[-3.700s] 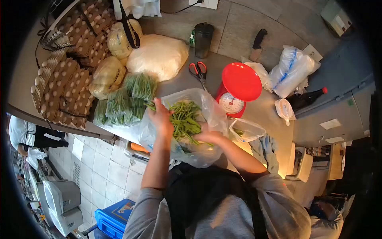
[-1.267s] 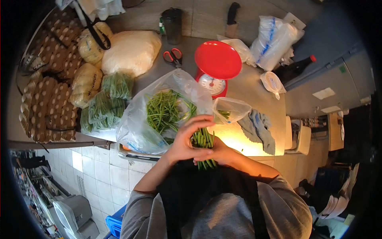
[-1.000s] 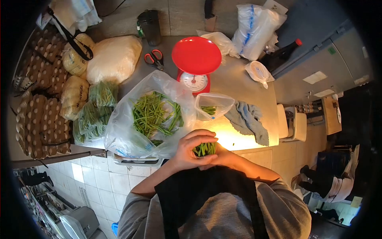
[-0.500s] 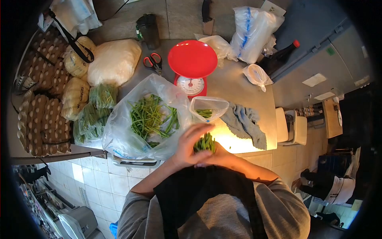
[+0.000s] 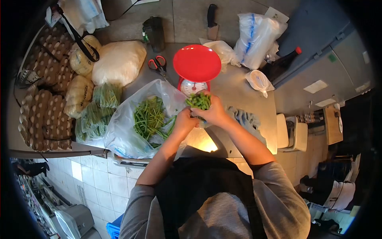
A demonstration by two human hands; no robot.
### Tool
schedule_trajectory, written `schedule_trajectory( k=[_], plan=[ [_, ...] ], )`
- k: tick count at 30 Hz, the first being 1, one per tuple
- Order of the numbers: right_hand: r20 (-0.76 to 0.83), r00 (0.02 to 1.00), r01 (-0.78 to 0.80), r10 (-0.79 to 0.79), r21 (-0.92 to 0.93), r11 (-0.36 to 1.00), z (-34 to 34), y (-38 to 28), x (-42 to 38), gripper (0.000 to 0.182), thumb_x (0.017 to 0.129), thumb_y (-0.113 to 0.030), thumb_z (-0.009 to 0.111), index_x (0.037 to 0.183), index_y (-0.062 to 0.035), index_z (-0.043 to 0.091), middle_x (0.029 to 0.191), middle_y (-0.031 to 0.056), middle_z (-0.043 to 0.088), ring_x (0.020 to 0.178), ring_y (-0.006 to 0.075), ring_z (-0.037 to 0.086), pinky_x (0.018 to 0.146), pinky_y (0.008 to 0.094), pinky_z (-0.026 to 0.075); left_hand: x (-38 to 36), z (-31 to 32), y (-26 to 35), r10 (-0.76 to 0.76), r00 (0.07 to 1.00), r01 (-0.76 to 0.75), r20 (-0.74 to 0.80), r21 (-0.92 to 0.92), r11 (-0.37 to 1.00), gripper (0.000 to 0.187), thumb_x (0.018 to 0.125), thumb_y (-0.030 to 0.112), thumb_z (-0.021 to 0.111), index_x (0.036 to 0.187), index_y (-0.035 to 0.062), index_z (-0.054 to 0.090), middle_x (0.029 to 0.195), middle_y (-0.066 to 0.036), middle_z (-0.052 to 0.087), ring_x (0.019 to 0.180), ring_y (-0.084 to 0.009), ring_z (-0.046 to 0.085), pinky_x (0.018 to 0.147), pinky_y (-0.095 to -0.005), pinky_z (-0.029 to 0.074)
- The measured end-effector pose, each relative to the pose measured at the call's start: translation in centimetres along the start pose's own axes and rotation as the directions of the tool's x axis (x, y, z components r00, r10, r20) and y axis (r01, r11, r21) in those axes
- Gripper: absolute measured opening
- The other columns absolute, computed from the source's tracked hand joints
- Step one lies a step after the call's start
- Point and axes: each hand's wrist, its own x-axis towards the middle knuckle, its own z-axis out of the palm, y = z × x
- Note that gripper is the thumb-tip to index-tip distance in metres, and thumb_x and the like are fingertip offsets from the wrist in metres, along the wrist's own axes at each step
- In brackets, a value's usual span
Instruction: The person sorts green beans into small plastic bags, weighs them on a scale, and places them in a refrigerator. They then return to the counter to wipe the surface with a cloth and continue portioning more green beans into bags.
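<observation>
My right hand (image 5: 215, 111) grips a bunch of cut green beans (image 5: 198, 101) just in front of the red kitchen scale (image 5: 197, 62). Close beside it, my left hand (image 5: 186, 122) is closed with its fingertips near the right hand; what they pinch is hidden. To the left, a large clear plastic bag (image 5: 118, 133) lies wide open with loose green beans (image 5: 148, 118) in it. The small clear bag of beans is mostly covered by my hands. A grey-blue cloth (image 5: 247, 121) lies right of my right forearm.
Red-handled scissors (image 5: 158, 63) lie left of the scale. Egg trays (image 5: 45, 119), bagged greens (image 5: 95, 117) and a big white bag (image 5: 119, 61) crowd the left side. At the back are a dark jug (image 5: 154, 34), a knife (image 5: 212, 22), plastic bag rolls (image 5: 256, 40) and a dark bottle (image 5: 283, 61).
Both hands have moved forward from near my body toward the scale, carrying the bunch of green beans. The left hand no longer cups the bunch; the right hand holds it.
</observation>
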Motion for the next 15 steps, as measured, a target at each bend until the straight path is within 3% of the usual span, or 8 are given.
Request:
schedule_trajectory(
  k=[1,4,7,10,11,13,15],
  plan=[
    [0.056,0.997,-0.056,0.054,0.037,0.998,-0.3,1.0,0.0,0.038,0.066,-0.003,0.072,0.099,-0.0008,0.054,0.089,0.0034,0.062,0.083,0.0085,0.057,0.074,0.0247,0.047,-0.8,-0.1,0.9,-0.009,1.0,0.01,0.019,-0.043,0.999,0.038,0.074,0.0,0.054,0.112,-0.0005,0.055,0.083,-0.011,0.06,0.06,-0.0147,0.057,0.053,-0.028,0.049],
    [0.188,0.976,-0.093,0.111,-0.1,0.991,-1.6,1.8,-0.3,0.035,0.066,-0.003,0.068,0.097,-0.0021,0.054,0.089,0.011,0.061,0.082,0.0162,0.061,0.072,0.029,0.046,-1.3,-0.4,2.3,-0.011,1.0,0.012,0.012,-0.13,0.991,0.04,0.074,-0.003,0.053,0.114,-0.0004,0.053,0.081,-0.007,0.059,0.056,-0.0116,0.055,0.05,-0.0252,0.049],
    [0.275,0.955,-0.032,0.112,-0.278,0.96,-1.6,-0.1,-0.8,0.036,0.064,-0.001,0.067,0.097,-0.0032,0.055,0.087,0.0139,0.061,0.082,0.024,0.063,0.071,0.0305,0.047,-1.2,-0.3,2.9,-0.023,1.0,0.026,0.016,-0.169,0.985,0.039,0.075,-0.006,0.051,0.114,0.0002,0.052,0.08,-0.006,0.059,0.057,-0.0109,0.055,0.05,-0.0244,0.049],
    [0.337,0.938,0.001,0.086,-0.247,0.969,-1.5,-1.0,-0.9,0.037,0.064,-0.002,0.065,0.099,-0.0022,0.055,0.085,0.016,0.062,0.083,0.0314,0.062,0.071,0.034,0.048,-1.6,-0.4,3.4,0.023,0.999,-0.017,0.032,-0.176,0.984,0.044,0.076,-0.008,0.049,0.119,0.0026,0.05,0.08,-0.006,0.059,0.058,-0.0107,0.055,0.049,-0.0241,0.048],
    [0.352,0.932,0.043,0.089,-0.351,0.936,-1.6,-0.3,-0.9,0.036,0.064,-0.003,0.065,0.099,-0.0021,0.056,0.085,0.0165,0.062,0.083,0.0319,0.062,0.071,0.0349,0.049,-1.8,-0.5,3.4,0.051,0.998,-0.044,0.036,-0.176,0.983,0.047,0.077,-0.008,0.048,0.122,0.0038,0.049,0.08,-0.006,0.059,0.057,-0.0107,0.055,0.049,-0.0241,0.048],
    [0.381,0.919,0.129,0.104,-0.539,0.832,-1.8,1.2,-0.7,0.035,0.065,-0.004,0.064,0.099,-0.0017,0.057,0.085,0.0175,0.063,0.085,0.0328,0.062,0.072,0.0366,0.049,-2.0,-0.3,3.0,0.041,0.999,-0.04,0.034,-0.038,0.998,0.051,0.077,-0.009,0.047,0.125,0.0074,0.049,0.082,-0.006,0.059,0.056,-0.01,0.054,0.048,-0.0237,0.048],
    [0.444,0.838,0.119,0.317,-0.716,0.688,-2.1,1.6,0.0,0.03,0.066,-0.004,0.063,0.095,-0.0016,0.059,0.087,0.0179,0.063,0.085,0.033,0.062,0.072,0.0383,0.049,-1.8,0.0,2.4,0.103,0.995,-0.103,0.009,0.149,0.983,0.053,0.076,-0.01,0.047,0.125,0.0099,0.05,0.085,-0.008,0.059,0.058,-0.0127,0.056,0.049,-0.0256,0.048]
  ],
)
